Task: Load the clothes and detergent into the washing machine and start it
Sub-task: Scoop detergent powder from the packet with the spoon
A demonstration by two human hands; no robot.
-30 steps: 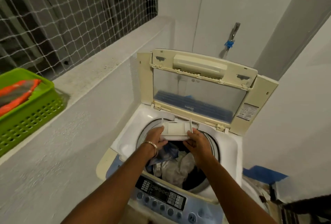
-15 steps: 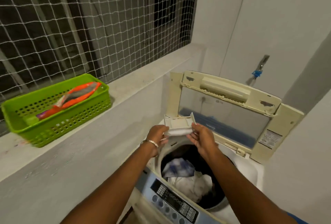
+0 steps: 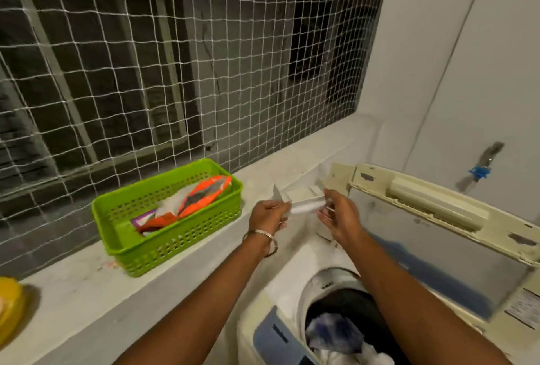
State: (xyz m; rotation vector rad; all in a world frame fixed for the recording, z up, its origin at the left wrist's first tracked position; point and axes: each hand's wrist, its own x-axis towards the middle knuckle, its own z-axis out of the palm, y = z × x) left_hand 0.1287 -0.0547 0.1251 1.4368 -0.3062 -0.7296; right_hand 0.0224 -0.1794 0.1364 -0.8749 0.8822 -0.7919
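Since a second ago the view has swung left and up, so the netted window (image 3: 175, 66) now fills most of it, its white cord mesh knotted in squares over dark grating, and the pale, rough concrete ledge (image 3: 73, 300) runs across below it. The washing machine (image 3: 280, 283) has slid to the lower right; its cream, yellowed plastic lid (image 3: 438, 212) stands open, and the round drum opening shows crumpled white and blue clothes (image 3: 336, 335) inside. The green perforated plastic basket (image 3: 163, 236), only partly seen before, now sits whole on the ledge, holding a glossy orange detergent packet (image 3: 201, 195). The white rectangular plastic detergent drawer (image 3: 304, 201), which was held low over the drum, is now lifted out between basket and lid, blurred by motion. The left hand (image 3: 267, 215), a thin metal bangle on its wrist, keeps its grip curled on the drawer's left end; the right hand (image 3: 339, 215) pinches the right end. A yellow rounded object (image 3: 8, 306) shows at the left edge.
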